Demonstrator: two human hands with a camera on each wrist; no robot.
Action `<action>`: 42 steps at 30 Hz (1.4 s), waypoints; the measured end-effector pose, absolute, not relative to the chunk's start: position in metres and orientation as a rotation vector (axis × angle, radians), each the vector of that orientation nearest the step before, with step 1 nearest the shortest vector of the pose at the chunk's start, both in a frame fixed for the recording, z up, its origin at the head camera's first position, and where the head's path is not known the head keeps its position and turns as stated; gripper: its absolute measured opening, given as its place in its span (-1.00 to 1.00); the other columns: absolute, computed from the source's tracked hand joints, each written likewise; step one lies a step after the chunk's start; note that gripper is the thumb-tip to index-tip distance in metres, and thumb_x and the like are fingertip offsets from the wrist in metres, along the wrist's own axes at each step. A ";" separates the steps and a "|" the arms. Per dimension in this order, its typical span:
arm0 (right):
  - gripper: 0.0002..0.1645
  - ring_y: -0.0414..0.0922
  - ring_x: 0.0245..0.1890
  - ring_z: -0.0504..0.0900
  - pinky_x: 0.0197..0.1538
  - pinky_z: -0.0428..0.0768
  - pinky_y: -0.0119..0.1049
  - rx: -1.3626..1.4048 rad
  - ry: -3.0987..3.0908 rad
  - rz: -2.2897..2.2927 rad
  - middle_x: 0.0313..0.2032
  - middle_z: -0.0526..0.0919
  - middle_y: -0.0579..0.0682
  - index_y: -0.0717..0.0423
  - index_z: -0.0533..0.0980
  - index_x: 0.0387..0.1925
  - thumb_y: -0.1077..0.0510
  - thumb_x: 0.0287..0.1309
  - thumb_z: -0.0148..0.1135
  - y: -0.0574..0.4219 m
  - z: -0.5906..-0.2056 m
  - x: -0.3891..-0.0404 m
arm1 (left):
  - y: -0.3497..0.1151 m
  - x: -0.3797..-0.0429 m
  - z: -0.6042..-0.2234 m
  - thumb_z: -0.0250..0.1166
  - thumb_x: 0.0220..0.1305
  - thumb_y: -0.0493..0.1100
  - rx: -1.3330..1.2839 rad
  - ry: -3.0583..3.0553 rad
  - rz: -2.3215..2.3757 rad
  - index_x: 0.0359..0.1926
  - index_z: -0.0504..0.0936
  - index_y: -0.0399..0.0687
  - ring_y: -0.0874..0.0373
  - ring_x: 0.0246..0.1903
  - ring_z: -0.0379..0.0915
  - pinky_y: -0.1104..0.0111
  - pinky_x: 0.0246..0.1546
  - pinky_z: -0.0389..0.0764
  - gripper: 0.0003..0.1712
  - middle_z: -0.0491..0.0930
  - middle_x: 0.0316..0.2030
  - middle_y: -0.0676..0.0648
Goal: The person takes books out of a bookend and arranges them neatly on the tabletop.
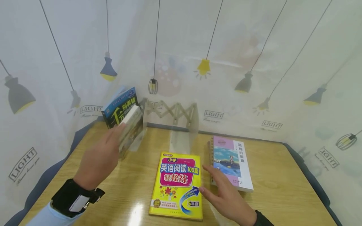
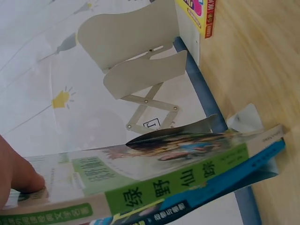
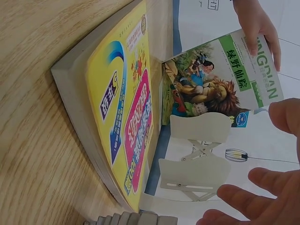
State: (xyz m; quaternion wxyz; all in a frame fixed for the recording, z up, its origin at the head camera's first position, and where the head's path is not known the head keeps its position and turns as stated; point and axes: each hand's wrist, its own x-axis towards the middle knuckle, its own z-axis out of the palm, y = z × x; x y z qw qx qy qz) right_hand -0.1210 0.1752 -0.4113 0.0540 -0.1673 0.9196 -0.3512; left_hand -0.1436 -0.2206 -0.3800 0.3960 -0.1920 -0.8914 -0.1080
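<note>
My left hand (image 1: 99,157) grips a storybook (image 1: 131,130) with a lion and a girl on its cover (image 3: 201,89), standing on edge and tilted. Its green and cream spine (image 2: 178,180) faces the left wrist camera. Right against it leans a blue and black book (image 1: 120,106), at the left end of a white expandable book stand (image 1: 185,114). My right hand (image 1: 229,197) has its fingers spread and holds nothing. It hovers between a thick yellow workbook (image 1: 176,185) lying flat and a pink and white book (image 1: 232,163) on the right.
Grey binding rings (image 3: 136,219) show along the left edge of the pink and white book. The wooden table (image 1: 277,188) has a dark blue edge (image 1: 308,175) against a pale curtain (image 1: 254,37) printed with hanging lamps, close behind the stand.
</note>
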 end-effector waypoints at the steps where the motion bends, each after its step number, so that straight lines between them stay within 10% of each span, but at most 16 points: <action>1: -0.18 0.01 0.47 0.25 0.42 0.30 0.18 -0.512 2.795 -1.067 0.46 0.28 -0.16 -0.41 0.17 0.47 -0.42 0.25 0.15 0.175 -0.412 -0.121 | -0.223 -0.142 -0.381 0.26 0.12 -0.52 -0.486 -2.243 -0.288 0.47 0.28 -0.16 -0.12 -0.40 0.62 0.34 -0.80 0.28 -0.14 0.53 0.17 -0.33; 12: -0.19 -0.02 0.48 0.24 0.42 0.32 0.15 -0.482 2.768 -1.087 0.47 0.26 -0.18 -0.40 0.19 0.47 -0.40 0.26 0.17 0.175 -0.412 -0.122 | -0.227 -0.114 -0.372 0.22 0.14 -0.48 -0.516 -2.209 -0.371 0.41 0.42 -0.11 -0.08 -0.37 0.64 0.33 -0.73 0.39 -0.24 0.58 0.14 -0.26; 25: -0.37 -0.13 0.32 0.44 0.29 0.53 0.00 -0.715 2.761 -1.329 0.32 0.43 -0.29 -0.39 0.33 0.36 -0.09 0.31 0.30 0.180 -0.416 -0.122 | -0.193 -0.063 -0.329 -0.24 0.58 0.05 -0.741 -2.214 -0.468 0.33 0.54 0.02 0.29 -0.53 0.44 0.66 -0.62 0.28 -0.44 0.67 0.04 -0.07; 35: -0.02 -0.06 0.31 0.47 0.28 0.54 -0.11 -0.960 2.727 -1.324 0.39 0.40 -0.11 -0.26 0.01 0.56 0.00 0.27 0.36 0.179 -0.415 -0.118 | -0.165 -0.056 -0.326 -0.13 0.60 -0.04 -1.124 -2.216 -0.809 0.34 0.50 -0.03 0.29 -0.25 0.63 0.74 -0.38 0.43 -0.52 0.60 0.14 0.00; 42: -0.54 -0.22 -0.02 0.64 0.01 0.67 -0.27 -1.258 2.589 -1.416 0.07 0.66 -0.18 -0.16 0.49 0.22 0.25 0.36 0.22 0.179 -0.416 -0.117 | -0.155 -0.057 -0.331 0.06 0.54 -0.17 -1.300 -2.138 -1.045 0.38 0.46 -0.09 0.20 -0.11 0.64 0.64 -0.24 0.60 -0.54 0.57 0.15 -0.04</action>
